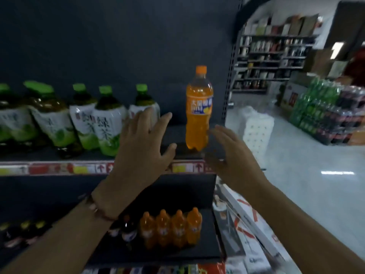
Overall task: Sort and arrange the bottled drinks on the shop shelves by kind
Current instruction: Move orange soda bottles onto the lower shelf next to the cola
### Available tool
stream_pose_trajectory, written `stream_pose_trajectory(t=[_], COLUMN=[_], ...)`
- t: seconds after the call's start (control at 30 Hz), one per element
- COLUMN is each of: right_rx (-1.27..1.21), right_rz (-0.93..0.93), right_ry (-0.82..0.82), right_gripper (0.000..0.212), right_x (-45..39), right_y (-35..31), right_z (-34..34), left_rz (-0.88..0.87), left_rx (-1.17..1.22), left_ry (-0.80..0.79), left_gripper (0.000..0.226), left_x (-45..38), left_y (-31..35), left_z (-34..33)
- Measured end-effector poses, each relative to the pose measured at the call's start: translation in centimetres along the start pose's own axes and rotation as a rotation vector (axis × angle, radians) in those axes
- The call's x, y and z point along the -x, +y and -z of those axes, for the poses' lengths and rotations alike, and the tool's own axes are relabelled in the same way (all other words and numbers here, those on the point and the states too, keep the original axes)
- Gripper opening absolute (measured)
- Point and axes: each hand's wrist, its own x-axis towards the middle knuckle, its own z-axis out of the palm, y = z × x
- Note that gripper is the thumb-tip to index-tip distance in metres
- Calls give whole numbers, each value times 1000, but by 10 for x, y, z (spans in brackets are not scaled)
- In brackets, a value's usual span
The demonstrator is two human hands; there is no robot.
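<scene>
An orange soda bottle (199, 109) with an orange cap stands upright and alone near the right end of the upper shelf (87, 168). Several green-capped green tea bottles (107, 119) fill the shelf to its left, some leaning. My left hand (144, 143) is raised with fingers spread, in front of the rightmost tea bottle and left of the orange bottle, holding nothing. My right hand (233, 155) is open just right of the orange bottle, fingertips close to its side; contact is unclear. On the lower shelf stands a row of orange soda bottles (171, 227).
Dark bottles (126, 232) stand left of the lower orange row. White boxes (250, 230) lie at the shelf's right end. Across the aisle are stacked packs of green and dark drinks (325, 111), a white bundle (256, 131) on the floor and far shelving.
</scene>
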Motion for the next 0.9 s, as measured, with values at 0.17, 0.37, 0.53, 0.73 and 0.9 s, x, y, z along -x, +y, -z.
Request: stream_pose_trajectory(t=[0.17, 0.37, 0.53, 0.73, 0.9], right_rx=[-431, -640, -565, -624, -574], right_rz=[-338, -606, -626, -541, -493], right_ry=[64, 134, 220, 247, 53], right_gripper=[70, 95, 82, 54, 50], right_x=[-91, -135, -134, -82, -18], right_y=[19, 49, 49, 5, -41], right_z=[-47, -100, -113, -93, -65], left_rz=[33, -51, -103, -97, 179], left_rx=[-194, -232, -197, 167, 1379], left_ry=[-135, -109, -33, -55, -380], left_gripper=[88, 87, 88, 72, 80], left_x=[-62, -84, -80, -62, -16], left_y=[-51, -94, -99, -88, -28], left_z=[-32, -71, -86, -68, -21])
